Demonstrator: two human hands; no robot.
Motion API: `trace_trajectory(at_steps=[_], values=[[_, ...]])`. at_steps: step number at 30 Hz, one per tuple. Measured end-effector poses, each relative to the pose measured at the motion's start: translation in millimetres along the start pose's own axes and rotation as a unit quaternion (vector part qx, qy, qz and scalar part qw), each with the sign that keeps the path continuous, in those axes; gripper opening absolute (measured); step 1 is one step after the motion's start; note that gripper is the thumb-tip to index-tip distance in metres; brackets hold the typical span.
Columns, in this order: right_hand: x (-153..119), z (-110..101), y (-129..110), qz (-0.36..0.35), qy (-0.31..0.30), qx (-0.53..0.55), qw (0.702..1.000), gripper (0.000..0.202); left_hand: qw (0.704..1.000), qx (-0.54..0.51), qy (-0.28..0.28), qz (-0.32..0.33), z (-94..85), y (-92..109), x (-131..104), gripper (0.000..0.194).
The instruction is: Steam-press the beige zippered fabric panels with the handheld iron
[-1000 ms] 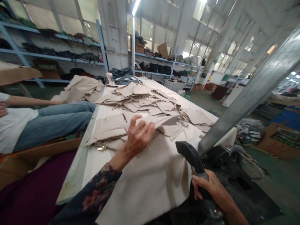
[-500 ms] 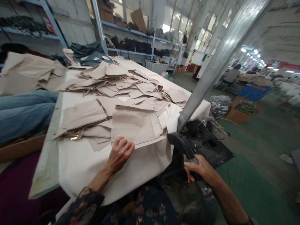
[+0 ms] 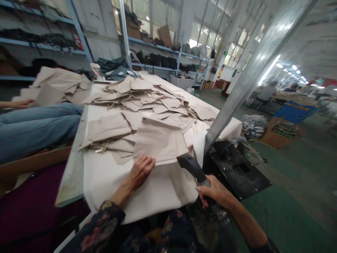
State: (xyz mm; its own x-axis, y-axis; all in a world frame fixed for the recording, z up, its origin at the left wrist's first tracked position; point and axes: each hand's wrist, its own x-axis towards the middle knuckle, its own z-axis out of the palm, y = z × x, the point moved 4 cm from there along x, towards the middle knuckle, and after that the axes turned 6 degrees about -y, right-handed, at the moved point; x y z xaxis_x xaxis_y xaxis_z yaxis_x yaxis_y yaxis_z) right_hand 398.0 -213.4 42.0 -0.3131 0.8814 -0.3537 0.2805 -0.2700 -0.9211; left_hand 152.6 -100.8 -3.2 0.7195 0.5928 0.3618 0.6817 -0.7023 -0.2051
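A beige fabric piece [image 3: 160,142] lies flat near the front of the white-covered table [image 3: 105,179]. My left hand [image 3: 143,170] grips its lower left edge with curled fingers. My right hand [image 3: 212,191] is wrapped round the black handle of a hose nozzle [image 3: 193,167], whose tip is at the piece's lower right corner. Left of this piece is a small stack of beige pieces [image 3: 107,131] with a metal zipper pull. Behind them lies a larger heap of beige pieces [image 3: 137,93].
A slanted metal post [image 3: 237,91] rises at the table's right edge, above a black machine plate [image 3: 242,168]. At the left are another person's jeans-clad legs [image 3: 39,117], a hand [image 3: 22,104] and more beige pieces [image 3: 56,82]. Shelves stand behind.
The view has shifted left. The nozzle in my right hand has moved left, onto the lower right corner of the fabric piece. Another person's hand has appeared at the left.
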Motion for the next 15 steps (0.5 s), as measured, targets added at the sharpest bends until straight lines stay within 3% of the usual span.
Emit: trace_trajectory(at_steps=[4,8,10,12,15], values=[[15.8,-3.6,-4.5,0.002,0.006,-0.013,1.0,0.025,0.999,-0.015,-0.013,-0.027,4.5,-0.9,1.0,0.021],[11.8,-18.7,-18.7,-0.009,0.025,-0.039,0.999,0.031,0.99,-0.063,0.01,-0.126,-6.9,-19.4,6.2,0.022],[3.1,-29.9,-28.8,-0.021,0.048,-0.066,0.996,0.034,0.975,-0.096,0.046,-0.195,-25.5,-44.6,7.4,0.025],[-5.8,-39.4,-37.3,-0.029,0.058,-0.089,0.994,0.038,0.949,-0.13,0.092,-0.274,-52.7,-81.9,2.4,0.025],[-12.6,-47.3,-43.0,-0.024,0.07,-0.106,0.992,0.042,0.865,-0.149,0.165,-0.45,-99.4,-150.4,-25.9,0.031]])
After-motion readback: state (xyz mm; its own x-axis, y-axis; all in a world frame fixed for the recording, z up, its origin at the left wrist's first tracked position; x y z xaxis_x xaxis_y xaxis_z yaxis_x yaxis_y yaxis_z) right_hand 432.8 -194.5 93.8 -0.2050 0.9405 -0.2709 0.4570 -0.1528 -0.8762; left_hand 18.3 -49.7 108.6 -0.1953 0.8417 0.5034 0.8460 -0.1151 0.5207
